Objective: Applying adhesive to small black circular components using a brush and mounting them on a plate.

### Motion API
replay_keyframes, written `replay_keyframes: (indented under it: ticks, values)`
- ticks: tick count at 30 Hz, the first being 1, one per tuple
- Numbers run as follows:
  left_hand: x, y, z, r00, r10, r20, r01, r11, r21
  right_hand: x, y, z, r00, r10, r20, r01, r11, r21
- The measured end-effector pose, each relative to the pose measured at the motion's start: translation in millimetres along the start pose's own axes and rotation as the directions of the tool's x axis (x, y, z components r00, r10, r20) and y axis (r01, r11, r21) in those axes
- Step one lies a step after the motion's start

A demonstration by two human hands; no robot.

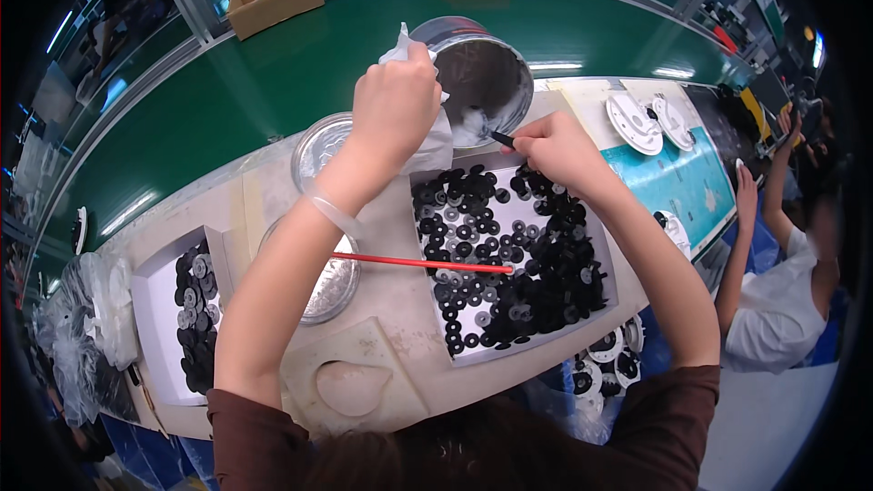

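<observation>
A tilted metal can (520, 91) stands at the far side of the table, with white paste (468, 132) low inside its mouth. My left hand (397, 100) is closed on a crumpled white plastic bag (432, 145) at the can's left rim. My right hand (550, 150) pinches the black handle (502, 138) of a slim tool; its far end reaches into the can by the paste, and I cannot make out its tip. Below my hands lies a shallow white box (482, 352) of small black and grey discs (564, 264). A thin red rod (427, 263) crosses above its left part.
Round metal lids (314, 141) (329, 295) lie left of the box. A second box of discs (155, 309) sits farther left, a board with a cutout (300, 368) in front. White round parts (634, 125) lie right, near another person (773, 309). A green belt (300, 64) runs behind.
</observation>
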State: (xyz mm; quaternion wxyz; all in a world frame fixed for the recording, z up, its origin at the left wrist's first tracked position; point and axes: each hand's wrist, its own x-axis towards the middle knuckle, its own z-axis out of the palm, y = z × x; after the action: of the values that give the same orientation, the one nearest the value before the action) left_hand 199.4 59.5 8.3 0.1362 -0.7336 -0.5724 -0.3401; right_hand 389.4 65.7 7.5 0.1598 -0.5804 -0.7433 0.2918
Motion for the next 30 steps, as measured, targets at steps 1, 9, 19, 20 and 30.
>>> replay_keyframes:
  ticks: [1,9,19,20,30]
  values:
    - [0.3,-0.8,0.7,1.0,0.006,-0.002,-0.006,1.0,0.003,0.5,3.3,0.5,0.996,0.065,0.055,-0.076,0.974,0.213]
    - [0.9,-1.6,-0.5,1.0,-0.028,0.008,0.028,0.999,-0.037,-7.9,-10.2,-3.3,0.888,0.239,0.393,-0.438,0.699,0.565]
    - [5.1,-5.5,-0.7,0.999,-0.041,0.014,0.041,0.998,-0.04,-5.4,3.4,-1.5,0.882,0.126,0.454,-0.46,0.438,0.772]
    - [6.5,-7.8,-2.3,0.998,-0.057,0.026,0.058,0.997,-0.047,-8.2,1.3,-2.6,0.883,0.123,0.454,-0.458,0.442,0.771]
    - [27.7,-52.7,-5.6,0.986,-0.168,0.021,0.17,0.976,-0.136,-37.6,-10.3,-23.7,0.998,-0.045,-0.051,0.068,0.732,0.678]
